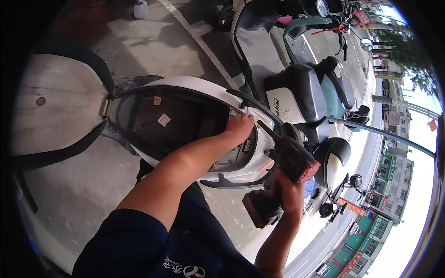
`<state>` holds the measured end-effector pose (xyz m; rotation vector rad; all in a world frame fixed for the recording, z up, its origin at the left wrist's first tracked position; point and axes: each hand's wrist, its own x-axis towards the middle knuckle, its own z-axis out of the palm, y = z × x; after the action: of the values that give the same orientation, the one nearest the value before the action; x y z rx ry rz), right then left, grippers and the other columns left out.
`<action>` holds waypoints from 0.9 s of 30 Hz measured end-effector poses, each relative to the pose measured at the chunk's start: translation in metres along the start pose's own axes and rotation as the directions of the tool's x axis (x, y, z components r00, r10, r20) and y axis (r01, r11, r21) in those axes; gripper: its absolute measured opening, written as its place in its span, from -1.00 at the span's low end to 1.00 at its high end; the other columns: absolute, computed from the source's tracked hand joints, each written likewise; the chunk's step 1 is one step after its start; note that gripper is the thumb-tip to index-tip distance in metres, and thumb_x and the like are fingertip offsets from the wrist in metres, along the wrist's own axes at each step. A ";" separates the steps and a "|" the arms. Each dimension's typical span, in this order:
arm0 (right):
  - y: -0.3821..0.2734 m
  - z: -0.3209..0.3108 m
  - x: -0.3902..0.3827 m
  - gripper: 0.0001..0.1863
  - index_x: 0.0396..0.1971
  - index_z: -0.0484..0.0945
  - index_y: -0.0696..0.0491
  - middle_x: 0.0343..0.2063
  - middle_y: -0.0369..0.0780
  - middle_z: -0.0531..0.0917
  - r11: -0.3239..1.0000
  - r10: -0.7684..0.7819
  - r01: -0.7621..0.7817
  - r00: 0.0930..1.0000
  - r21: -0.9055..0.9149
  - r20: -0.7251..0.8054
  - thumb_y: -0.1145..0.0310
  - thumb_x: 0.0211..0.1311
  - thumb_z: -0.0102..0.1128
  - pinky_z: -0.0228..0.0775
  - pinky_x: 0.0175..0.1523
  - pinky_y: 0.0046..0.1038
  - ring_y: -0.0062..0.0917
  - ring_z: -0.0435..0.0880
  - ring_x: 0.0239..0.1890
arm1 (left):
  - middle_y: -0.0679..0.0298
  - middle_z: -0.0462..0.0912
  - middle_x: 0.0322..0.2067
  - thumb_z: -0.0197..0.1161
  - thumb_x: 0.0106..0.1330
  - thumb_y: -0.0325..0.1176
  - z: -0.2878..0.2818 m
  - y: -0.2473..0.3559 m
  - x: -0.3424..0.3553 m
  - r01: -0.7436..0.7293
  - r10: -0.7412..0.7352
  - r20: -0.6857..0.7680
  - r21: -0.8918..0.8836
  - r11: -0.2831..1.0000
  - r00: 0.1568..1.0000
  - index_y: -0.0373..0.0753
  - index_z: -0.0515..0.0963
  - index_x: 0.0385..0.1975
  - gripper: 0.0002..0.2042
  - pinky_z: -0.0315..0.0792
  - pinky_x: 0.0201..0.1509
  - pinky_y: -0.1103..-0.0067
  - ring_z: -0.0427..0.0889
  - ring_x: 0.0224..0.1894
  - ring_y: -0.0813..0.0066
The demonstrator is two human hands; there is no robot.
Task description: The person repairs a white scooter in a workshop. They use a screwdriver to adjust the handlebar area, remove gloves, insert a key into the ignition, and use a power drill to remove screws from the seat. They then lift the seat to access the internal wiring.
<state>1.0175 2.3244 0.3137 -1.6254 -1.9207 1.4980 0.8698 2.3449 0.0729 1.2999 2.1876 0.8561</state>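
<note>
A white electric scooter (197,83) stands in front of me with its seat (65,104) flipped up to the left, underside showing. Its dark under-seat storage bin (143,134) lies exposed, with two small labels inside. My left hand (240,127) reaches across to the tail end of the bin and rests at the rim, fingers closed together; whatever is in them is hidden. A black and red cordless drill (292,157) is gripped in my right hand (291,191). Its long bit (265,129) points toward the tail trim, close to my left hand and apart from it.
Parked scooters, among them one with a black seat (303,95), stand just beyond the tail. A black grab rail (232,183) runs along the tail's near side. A whitish jug (140,9) sits on the pavement. Road and shopfronts lie to the right.
</note>
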 end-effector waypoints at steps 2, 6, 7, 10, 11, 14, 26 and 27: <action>-0.007 0.010 -0.002 -0.83 -0.30 0.48 0.16 -0.72 -0.29 0.45 1.000 0.011 -0.011 1.000 0.021 0.025 0.42 0.16 0.21 0.20 -0.68 -0.57 -0.60 0.44 -0.76 | -0.03 0.64 -0.31 0.18 0.13 -0.47 -0.013 -0.004 -0.006 0.114 -0.101 0.107 -0.129 0.985 0.989 -0.33 0.50 -0.29 -0.84 0.57 -0.15 0.22 0.66 -0.21 0.00; -0.003 0.024 0.006 -0.72 -0.15 0.45 0.20 -0.53 -0.25 0.52 0.998 0.004 -0.007 0.998 0.057 0.057 0.50 0.14 0.20 0.24 -0.68 -0.55 -0.58 0.46 -0.74 | 0.09 0.65 -0.39 0.21 0.11 -0.45 -0.029 -0.059 -0.050 0.132 -0.119 0.083 -0.167 0.977 0.989 -0.25 0.53 -0.41 -0.93 0.55 -0.24 0.22 0.66 -0.27 0.04; -0.008 0.027 0.005 -0.72 -0.14 0.45 0.21 -0.53 -0.25 0.52 0.999 0.025 -0.028 0.997 0.043 0.071 0.51 0.13 0.20 0.25 -0.67 -0.55 -0.58 0.46 -0.74 | 0.08 0.65 -0.41 0.23 0.12 -0.43 -0.040 -0.068 -0.062 0.174 -0.162 0.075 -0.196 0.965 0.984 -0.25 0.53 -0.44 -0.94 0.55 -0.24 0.24 0.66 -0.30 0.05; -0.011 0.038 0.007 -0.71 -0.12 0.45 0.21 -0.53 -0.26 0.52 0.999 0.014 -0.017 0.994 0.030 0.108 0.53 0.14 0.20 0.25 -0.66 -0.54 -0.59 0.46 -0.72 | 0.08 0.67 -0.45 0.27 0.13 -0.42 -0.053 -0.111 -0.094 0.322 -0.313 0.075 -0.222 0.920 0.947 -0.27 0.57 -0.47 -0.93 0.56 -0.23 0.29 0.67 -0.32 0.07; -0.008 0.042 0.008 -0.71 -0.12 0.45 0.21 -0.53 -0.26 0.51 0.999 -0.005 0.000 0.993 0.040 0.122 0.53 0.15 0.20 0.25 -0.66 -0.53 -0.59 0.46 -0.72 | 0.08 0.67 -0.45 0.27 0.14 -0.41 -0.054 -0.127 -0.102 0.337 -0.327 0.080 -0.222 0.915 0.942 -0.26 0.57 -0.48 -0.93 0.55 -0.23 0.28 0.67 -0.32 0.06; -0.011 0.056 0.010 -0.72 -0.11 0.44 0.21 -0.55 -0.27 0.51 0.999 -0.041 0.037 0.983 0.022 0.181 0.54 0.17 0.19 0.25 -0.66 -0.53 -0.58 0.46 -0.72 | 0.09 0.67 -0.41 0.27 0.16 -0.40 -0.056 -0.152 -0.121 0.356 -0.354 0.039 -0.137 0.924 0.934 -0.24 0.56 -0.43 -0.92 0.54 -0.23 0.25 0.66 -0.29 0.06; -0.037 0.081 -0.014 -0.79 -0.23 0.49 0.20 -0.64 -0.24 0.51 0.993 -0.086 0.083 0.996 -0.088 -0.027 0.49 0.14 0.22 0.30 -0.62 -0.53 -0.56 0.45 -0.73 | 0.15 0.60 -0.15 0.13 0.20 -0.41 -0.016 -0.054 -0.002 -0.257 0.260 -0.034 0.070 0.964 0.965 -0.24 0.62 -0.41 -0.87 0.56 -0.10 0.38 0.58 -0.04 0.23; -0.039 0.083 -0.016 -0.79 -0.23 0.49 0.20 -0.64 -0.24 0.51 0.995 -0.077 0.075 0.996 -0.068 -0.034 0.48 0.14 0.23 0.31 -0.62 -0.53 -0.56 0.46 -0.73 | 0.14 0.61 -0.18 0.15 0.19 -0.40 -0.015 -0.057 0.001 -0.278 0.279 -0.051 0.037 0.960 0.959 -0.24 0.62 -0.40 -0.88 0.56 -0.11 0.38 0.60 -0.06 0.23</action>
<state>0.9421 2.2705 0.3128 -1.5764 -2.0086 1.3803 0.8248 2.3209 0.0430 1.6453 2.0950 0.9779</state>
